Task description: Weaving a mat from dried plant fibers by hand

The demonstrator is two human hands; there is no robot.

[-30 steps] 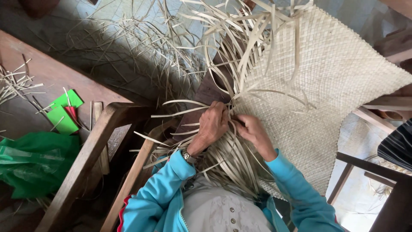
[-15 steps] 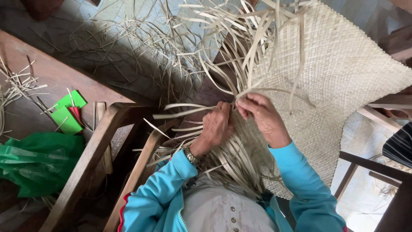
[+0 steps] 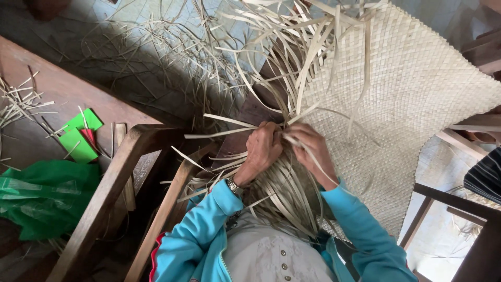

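Both hands meet at the unfinished edge of a pale woven mat [image 3: 412, 89]: the left hand [image 3: 262, 148] is curled shut over a bundle of loose strips [image 3: 282, 188], while the right hand [image 3: 309, 149] pinches a single flat strip between thumb and fingers, close beside the left. The mat spreads away up and to the right of the hands, its near edge fraying into long unwoven ends [image 3: 308, 47] that fan upward and also trail down toward the person's lap. The strips look light, thin and springy, stiff enough to hold a curve yet likely to crease or split if bent sharply; they seem best held flat, close to the woven edge. A wristwatch [image 3: 233, 186] sits above a turquoise sleeve [image 3: 201, 230]. To the left, a wooden chair frame [image 3: 112, 183] stands by a dark wooden surface [image 3: 52, 99] bearing green card pieces [image 3: 78, 138] with a red one tucked between, a crumpled green plastic bag [image 3: 42, 196], and scattered strip offcuts [image 3: 18, 102].
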